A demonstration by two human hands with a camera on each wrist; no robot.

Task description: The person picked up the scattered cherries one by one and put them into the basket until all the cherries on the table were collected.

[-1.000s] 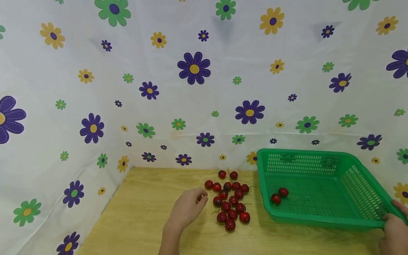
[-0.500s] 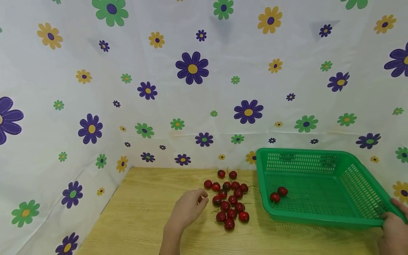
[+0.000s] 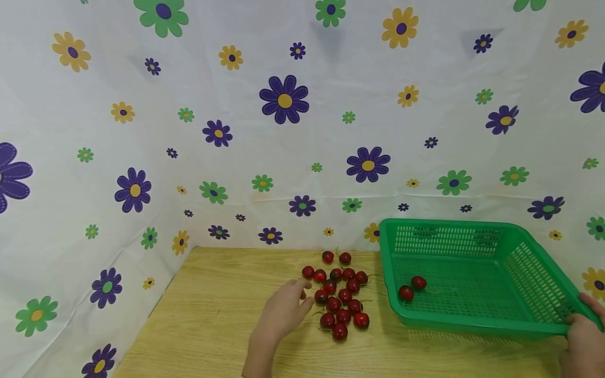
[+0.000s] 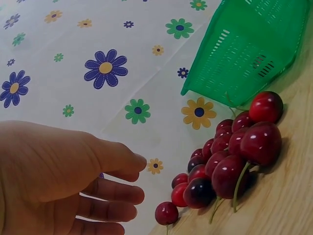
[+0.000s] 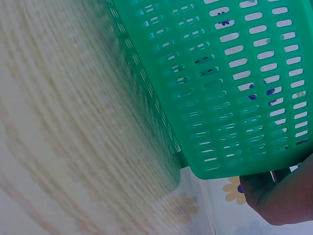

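Observation:
Several dark red cherries [image 3: 344, 295], some with stems, lie loosely grouped on the wooden table. My left hand [image 3: 283, 310] hovers just left of them, fingers relaxed and apart from the thumb, holding nothing. In the left wrist view, a gap shows between that hand [image 4: 63, 166] and the nearest cherry [image 4: 167, 213]. My right hand [image 3: 582, 336] grips the near right corner of a green plastic basket [image 3: 472, 327]. Two cherries [image 3: 418, 282] sit inside the basket near its left wall. In the right wrist view, the basket wall partly hides the gripping hand [image 5: 281, 198].
A white cloth [image 3: 264, 152] with printed flowers stands behind the table and along its left side. The table's wooden top [image 3: 198, 315] extends left of the cherries. The basket occupies the right side, close to the back cloth.
My left hand has moved slightly right, closer to the cherries, and its fingers have spread a little. The right hand stays on the basket. The whole head view has shifted slightly.

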